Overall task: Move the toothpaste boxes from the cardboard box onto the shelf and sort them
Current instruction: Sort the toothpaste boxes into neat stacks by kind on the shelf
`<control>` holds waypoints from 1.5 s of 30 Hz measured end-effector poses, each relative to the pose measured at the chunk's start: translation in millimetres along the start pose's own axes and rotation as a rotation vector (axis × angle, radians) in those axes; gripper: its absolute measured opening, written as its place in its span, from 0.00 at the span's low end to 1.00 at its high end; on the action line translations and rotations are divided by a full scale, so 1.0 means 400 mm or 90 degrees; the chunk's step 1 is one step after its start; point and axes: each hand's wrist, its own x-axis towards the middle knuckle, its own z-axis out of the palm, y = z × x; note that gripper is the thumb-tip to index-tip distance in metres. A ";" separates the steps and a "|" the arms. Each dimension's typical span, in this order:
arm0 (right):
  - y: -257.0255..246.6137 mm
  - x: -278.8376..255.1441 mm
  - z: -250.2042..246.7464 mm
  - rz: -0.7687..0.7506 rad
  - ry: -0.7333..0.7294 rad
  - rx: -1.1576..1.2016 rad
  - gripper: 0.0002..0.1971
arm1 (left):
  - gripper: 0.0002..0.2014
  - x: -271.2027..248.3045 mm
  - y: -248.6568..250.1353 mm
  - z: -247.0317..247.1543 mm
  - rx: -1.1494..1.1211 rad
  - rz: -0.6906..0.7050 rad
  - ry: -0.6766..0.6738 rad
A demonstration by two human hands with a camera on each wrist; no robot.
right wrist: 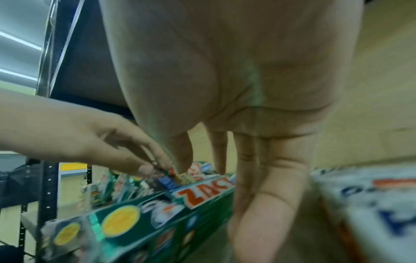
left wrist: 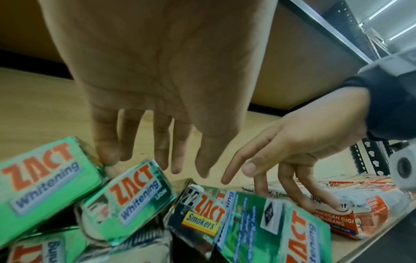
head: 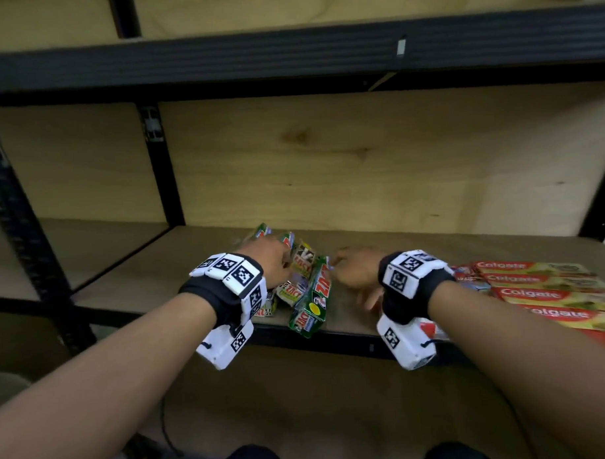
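A loose pile of Zact toothpaste boxes lies on the wooden shelf. My left hand hovers over the pile's left side with straight, spread fingers; one fingertip touches a green Zact Whitening box. My right hand reaches in from the right, fingers pointing down. Its thumb rests at the far end of a long green Zact box, beside a dark Zact Smokers box. Neither hand grips a box. The cardboard box is out of view.
A row of red Colgate boxes lies flat on the shelf at the right. A white and red Pepsodent box sits between them and the Zact pile. Black uprights and an upper shelf rail frame the bay.
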 end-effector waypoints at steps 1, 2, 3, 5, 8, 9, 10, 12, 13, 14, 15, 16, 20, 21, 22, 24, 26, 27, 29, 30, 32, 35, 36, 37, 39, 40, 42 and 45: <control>-0.021 0.000 0.022 -0.004 -0.026 0.021 0.21 | 0.18 -0.002 -0.007 0.007 0.005 0.005 0.002; -0.034 0.007 0.044 0.001 -0.039 0.059 0.22 | 0.20 -0.004 -0.012 0.013 0.009 0.010 0.003; -0.046 0.008 0.061 0.010 -0.044 0.114 0.21 | 0.21 -0.002 -0.015 0.020 0.015 0.015 0.000; -0.046 0.042 0.089 0.047 -0.027 0.200 0.16 | 0.24 0.008 -0.023 0.037 0.034 0.027 0.002; -0.029 0.088 0.101 0.105 -0.030 0.286 0.19 | 0.29 0.021 -0.033 0.051 0.042 0.028 0.007; -0.021 0.096 0.099 0.119 -0.036 0.311 0.22 | 0.28 0.027 -0.033 0.052 0.039 0.024 0.007; -0.015 0.098 0.094 0.124 -0.040 0.327 0.24 | 0.26 0.032 -0.033 0.054 0.035 0.022 0.008; 0.002 0.102 0.088 0.137 -0.028 0.346 0.27 | 0.23 0.038 -0.021 0.056 0.034 0.015 0.015; 0.007 0.096 0.084 0.145 -0.027 0.362 0.29 | 0.23 0.041 -0.011 0.058 0.040 0.005 0.011; 0.015 0.097 0.083 0.159 -0.030 0.374 0.31 | 0.23 0.045 0.000 0.062 0.048 -0.003 0.003; 0.019 0.092 0.081 0.168 -0.024 0.384 0.33 | 0.22 0.051 0.011 0.064 0.059 -0.013 -0.008; 0.021 0.085 0.076 0.170 -0.013 0.384 0.34 | 0.22 0.058 0.023 0.063 0.072 -0.020 -0.017; 0.021 0.058 0.036 0.163 0.023 0.394 0.30 | 0.18 0.081 0.065 0.061 0.082 -0.023 -0.026; 0.022 0.052 0.023 0.160 0.031 0.385 0.30 | 0.18 0.087 0.075 0.065 0.078 -0.018 -0.019; 0.024 0.042 0.010 0.160 0.034 0.379 0.31 | 0.19 0.092 0.085 0.071 0.075 -0.009 -0.003; 0.029 0.025 -0.009 0.162 0.037 0.388 0.28 | 0.20 0.109 0.100 0.081 0.060 0.007 0.019; 0.040 0.013 -0.026 0.163 0.049 0.374 0.26 | 0.21 0.130 0.114 0.086 0.026 -0.001 0.019; 0.047 0.010 -0.032 0.164 0.053 0.365 0.27 | 0.21 0.140 0.122 0.088 0.022 -0.014 0.010; 0.059 0.009 -0.039 0.166 0.060 0.358 0.30 | 0.19 0.154 0.140 0.095 0.010 -0.039 -0.002; 0.064 0.008 -0.041 0.167 0.062 0.354 0.31 | 0.17 0.164 0.146 0.103 -0.004 -0.056 0.000; 0.075 0.010 -0.043 0.162 0.067 0.331 0.33 | 0.14 0.177 0.154 0.112 -0.034 -0.076 0.003; 0.095 0.013 -0.041 0.150 0.076 0.286 0.34 | 0.11 0.187 0.150 0.109 -0.059 -0.093 0.005; 0.099 0.014 -0.040 0.147 0.083 0.270 0.35 | 0.11 0.188 0.144 0.109 -0.068 -0.101 0.011; 0.103 0.015 -0.040 0.146 0.088 0.259 0.36 | 0.11 0.188 0.138 0.109 -0.076 -0.104 0.017; 0.108 0.015 -0.039 0.145 0.094 0.256 0.36 | 0.13 0.187 0.123 0.114 -0.096 -0.114 0.021; 0.108 0.014 -0.037 0.146 0.095 0.258 0.36 | 0.14 0.182 0.116 0.114 -0.112 -0.118 0.028; 0.100 0.012 -0.036 0.149 0.093 0.263 0.35 | 0.16 0.166 0.101 0.107 -0.162 -0.117 0.063; 0.077 0.005 -0.038 0.163 0.081 0.308 0.34 | 0.19 0.132 0.080 0.076 -0.260 -0.098 0.130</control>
